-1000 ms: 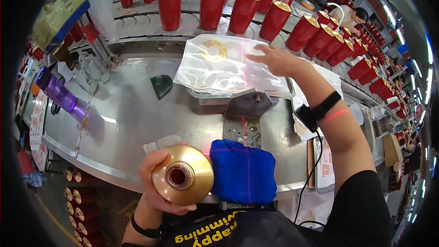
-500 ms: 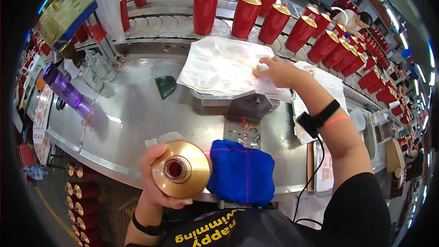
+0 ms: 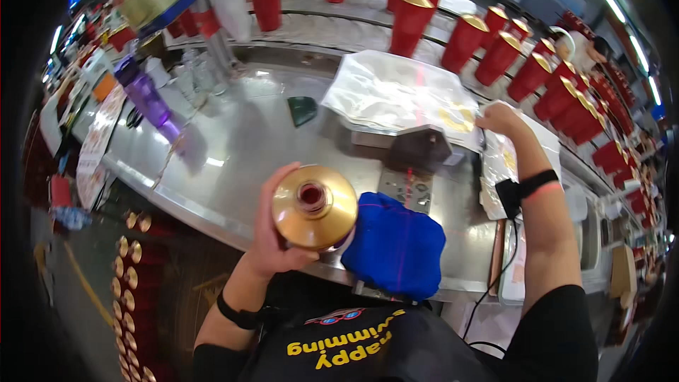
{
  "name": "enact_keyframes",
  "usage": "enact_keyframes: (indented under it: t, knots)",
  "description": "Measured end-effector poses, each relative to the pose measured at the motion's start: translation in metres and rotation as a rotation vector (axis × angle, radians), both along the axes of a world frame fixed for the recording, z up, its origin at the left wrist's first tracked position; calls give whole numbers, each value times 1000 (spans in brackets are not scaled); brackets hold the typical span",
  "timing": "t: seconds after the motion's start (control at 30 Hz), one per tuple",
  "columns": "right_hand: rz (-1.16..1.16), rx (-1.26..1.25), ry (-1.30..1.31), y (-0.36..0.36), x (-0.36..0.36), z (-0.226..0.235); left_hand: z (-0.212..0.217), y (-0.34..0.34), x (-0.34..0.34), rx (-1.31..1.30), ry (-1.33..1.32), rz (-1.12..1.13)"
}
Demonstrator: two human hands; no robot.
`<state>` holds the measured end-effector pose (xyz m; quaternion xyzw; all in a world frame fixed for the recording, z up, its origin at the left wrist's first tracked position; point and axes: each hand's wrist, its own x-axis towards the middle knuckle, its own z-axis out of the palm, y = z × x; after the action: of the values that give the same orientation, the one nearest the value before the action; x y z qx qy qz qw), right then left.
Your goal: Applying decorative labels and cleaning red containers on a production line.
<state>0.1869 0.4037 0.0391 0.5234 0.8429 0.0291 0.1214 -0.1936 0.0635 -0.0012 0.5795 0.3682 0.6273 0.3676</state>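
My left hand (image 3: 267,240) is wrapped round a bottle with a gold shoulder (image 3: 332,223). Its open neck points up toward me, and most of its body is hidden below the shoulder. Just right of the bottle lies a blue cloth-covered pad (image 3: 396,247) at the bench's near edge. Farther off, my right hand (image 3: 501,119) is at the right edge of a stack of white translucent sheets (image 3: 385,88) on a metal tray (image 3: 371,138). Its fingers are curled together; what they pinch, if anything, is too small to make out. A gold-yellow patch (image 3: 458,119) shows on the sheets beside those fingers.
A dark angled block (image 3: 421,147) on a metal plate stands before the tray. Red bottles with gold shoulders (image 3: 412,25) line the conveyor behind. At left are a purple bottle (image 3: 145,92) and a green scraper-like piece (image 3: 302,110). A black cable (image 3: 501,269) hangs from my right wrist.
My right hand has moved from over the sheets to their right edge, its fingers now curled in. The bottle in my left hand sits nearer the pad. The whole view has shifted.
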Motion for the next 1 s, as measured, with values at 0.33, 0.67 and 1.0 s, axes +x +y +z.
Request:
enact_keyframes:
  t: [0.33, 0.67, 1.0]
  knots:
    - [-175, -33, 130, 7, -5, -13, -10, -13, 6, 7, 46, 27]
    - [-116, 65, 449, -17, 28, -5, -15, -12, 7, 26, 97, 70]
    - [-75, 130, 707, 5, 75, -25, -13, -17, 8, -26, 92, 76]
